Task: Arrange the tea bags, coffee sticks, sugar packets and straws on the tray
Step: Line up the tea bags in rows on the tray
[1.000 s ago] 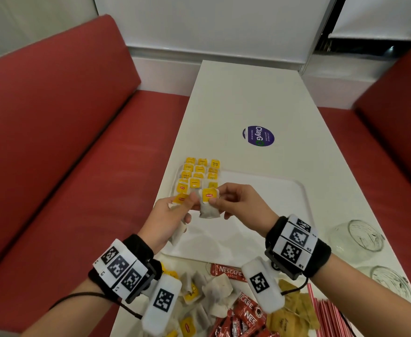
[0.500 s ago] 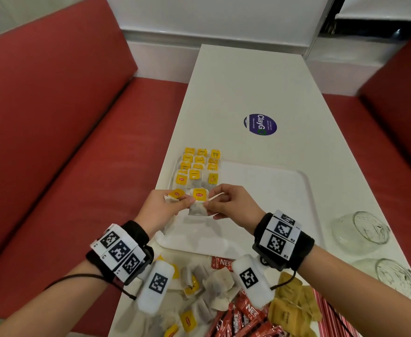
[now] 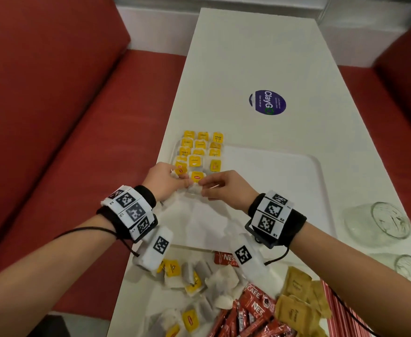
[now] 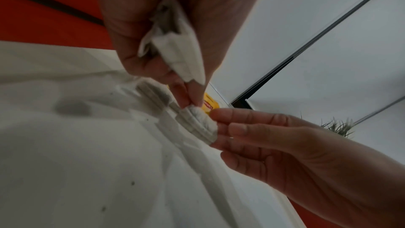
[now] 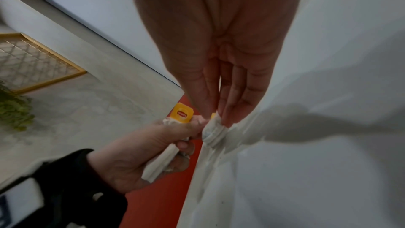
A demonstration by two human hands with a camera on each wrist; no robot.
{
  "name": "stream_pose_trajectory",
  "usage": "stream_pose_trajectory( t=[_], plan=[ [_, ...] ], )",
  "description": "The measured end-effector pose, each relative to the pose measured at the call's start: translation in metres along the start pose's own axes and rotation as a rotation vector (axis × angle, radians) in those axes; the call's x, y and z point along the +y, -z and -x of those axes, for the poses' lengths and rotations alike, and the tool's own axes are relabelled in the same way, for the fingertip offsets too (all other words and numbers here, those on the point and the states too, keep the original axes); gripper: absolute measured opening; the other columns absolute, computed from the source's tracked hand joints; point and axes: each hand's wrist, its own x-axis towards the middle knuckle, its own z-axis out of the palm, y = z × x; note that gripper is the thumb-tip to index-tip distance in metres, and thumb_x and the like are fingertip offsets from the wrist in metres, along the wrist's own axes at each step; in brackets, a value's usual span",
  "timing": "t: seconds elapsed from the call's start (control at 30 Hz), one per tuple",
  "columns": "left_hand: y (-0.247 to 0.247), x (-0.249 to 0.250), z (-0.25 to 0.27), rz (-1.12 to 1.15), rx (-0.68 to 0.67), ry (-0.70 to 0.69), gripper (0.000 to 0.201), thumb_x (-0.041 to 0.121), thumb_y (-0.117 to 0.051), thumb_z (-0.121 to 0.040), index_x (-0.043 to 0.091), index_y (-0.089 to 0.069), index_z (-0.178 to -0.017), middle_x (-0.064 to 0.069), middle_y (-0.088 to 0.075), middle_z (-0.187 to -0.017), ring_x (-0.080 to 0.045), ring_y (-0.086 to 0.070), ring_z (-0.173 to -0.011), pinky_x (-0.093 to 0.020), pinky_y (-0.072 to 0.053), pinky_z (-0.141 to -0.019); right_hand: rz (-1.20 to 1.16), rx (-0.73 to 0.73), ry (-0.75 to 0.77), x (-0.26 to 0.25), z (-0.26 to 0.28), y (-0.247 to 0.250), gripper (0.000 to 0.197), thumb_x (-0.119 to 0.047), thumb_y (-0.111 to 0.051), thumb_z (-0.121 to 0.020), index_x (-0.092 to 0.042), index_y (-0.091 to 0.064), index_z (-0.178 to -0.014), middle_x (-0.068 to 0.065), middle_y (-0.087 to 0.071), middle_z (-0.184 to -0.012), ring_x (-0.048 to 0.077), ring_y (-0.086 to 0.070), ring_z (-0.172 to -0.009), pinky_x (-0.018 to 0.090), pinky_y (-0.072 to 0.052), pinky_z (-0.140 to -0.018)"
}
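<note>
A white tray (image 3: 284,181) lies on the table, with rows of yellow-tagged tea bags (image 3: 199,152) laid out in its far left corner. Just in front of those rows, both hands pinch one tea bag (image 3: 196,183) low over the tray. My left hand (image 3: 189,182) pinches its left edge and also holds spare tea bags (image 4: 175,46) folded in its palm. My right hand (image 3: 203,186) pinches the right edge with thumb and fingertips (image 5: 230,115). The bag (image 4: 197,124) touches the tray, and its yellow tag (image 5: 181,113) stands up behind it.
On the table in front of the tray lie a pile of loose tea bags (image 3: 194,280), red coffee sticks (image 3: 248,312), brown sugar packets (image 3: 296,300) and striped straws (image 3: 340,319). Two glasses (image 3: 379,222) sit at the right edge. Red benches flank the table.
Both hands have carried the tea bag forward and down to the tray, to just in front of the laid-out rows. The head view has tilted downward.
</note>
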Motion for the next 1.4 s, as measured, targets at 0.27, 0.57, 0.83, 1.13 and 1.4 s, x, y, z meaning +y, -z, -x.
stream_pose_trajectory(
  t=[0.27, 0.57, 0.83, 1.13, 1.4],
  plan=[
    [0.000, 0.001, -0.022, -0.075, 0.039, 0.015, 0.015, 0.022, -0.078, -0.076, 0.012, -0.069, -0.082, 0.009, -0.053, -0.060, -0.001, -0.041, -0.047, -0.010, -0.028, -0.037, 0.160, -0.005, 0.010, 0.003, -0.019, 0.000, 0.034, -0.012, -0.068, -0.082, -0.012, -0.064, -0.116, -0.002, -0.063, -0.101, 0.009, -0.061, -0.083, 0.025, -0.048, -0.089],
    [0.000, -0.005, -0.031, -0.086, 0.049, -0.006, 0.021, 0.024, -0.079, -0.075, 0.009, -0.070, -0.087, 0.004, -0.062, -0.075, -0.008, -0.052, -0.068, -0.006, -0.034, -0.052, 0.214, 0.000, 0.017, 0.004, -0.023, 0.001, 0.035, -0.015, -0.068, -0.081, -0.014, -0.065, -0.116, -0.003, -0.062, -0.097, 0.009, -0.057, -0.089, 0.024, -0.045, -0.091],
    [-0.001, -0.001, -0.033, -0.076, 0.069, -0.026, 0.015, 0.020, -0.079, -0.075, 0.008, -0.070, -0.080, -0.001, -0.066, -0.080, -0.011, -0.059, -0.080, -0.013, -0.036, -0.061, 0.278, -0.002, 0.028, -0.002, -0.023, -0.001, 0.040, -0.016, -0.067, -0.083, -0.013, -0.061, -0.122, 0.001, -0.062, -0.102, 0.009, -0.055, -0.092, 0.020, -0.041, -0.089],
    [-0.001, -0.002, -0.035, -0.078, 0.100, -0.016, 0.014, 0.020, -0.080, -0.074, 0.011, -0.068, -0.074, -0.002, -0.068, -0.076, -0.005, -0.057, -0.066, -0.005, -0.036, -0.054, 0.523, -0.080, 0.097, -0.008, -0.012, -0.004, 0.042, -0.024, -0.068, -0.083, -0.018, -0.060, -0.124, 0.004, -0.048, -0.110, 0.021, -0.061, -0.090, 0.018, -0.040, -0.080],
    [0.002, -0.002, -0.028, -0.046, 0.099, -0.053, 0.026, 0.030, -0.078, -0.076, 0.009, -0.069, -0.089, 0.007, -0.062, -0.066, 0.007, -0.054, -0.059, -0.010, -0.038, -0.063, 0.574, -0.113, 0.108, -0.010, -0.012, -0.007, 0.044, -0.023, -0.066, -0.084, -0.013, -0.058, -0.126, 0.009, -0.056, -0.117, 0.022, -0.060, -0.097, 0.021, -0.041, -0.082]
  ],
)
